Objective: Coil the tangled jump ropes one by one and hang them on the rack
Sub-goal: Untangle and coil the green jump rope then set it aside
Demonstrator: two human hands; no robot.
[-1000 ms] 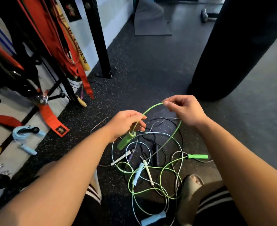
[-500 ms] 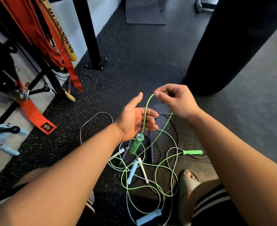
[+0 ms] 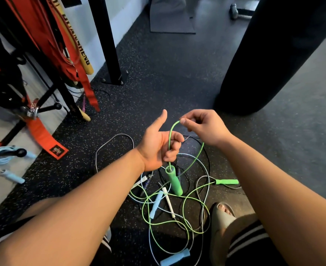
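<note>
A tangle of jump ropes [image 3: 169, 208] lies on the dark speckled floor between my knees. My right hand [image 3: 204, 127] pinches the green rope [image 3: 170, 139] at the top of a loop. From there the cord drops across the palm of my left hand [image 3: 158, 144], whose lower fingers curl on it while the thumb points up. One green handle [image 3: 173, 181] dangles below that hand. The other green handle [image 3: 227, 181] lies on the floor to the right. The rack [image 3: 47, 106] stands at the left, with a coiled light blue rope [image 3: 2, 158] hung on a peg.
Light blue handles [image 3: 174, 258] [image 3: 155, 205], a white handle [image 3: 168, 202] and grey and black cords lie in the tangle. Orange straps [image 3: 49, 45] hang from the rack. A black post [image 3: 108, 39] stands behind. A black punching bag [image 3: 269, 54] rises at the right. My sandalled foot [image 3: 221, 214] rests beside the pile.
My left hand let the green handle slide out, so it now dangles below. The hand opened with its thumb raised, and the right hand brought the cord loop closer over the palm.
</note>
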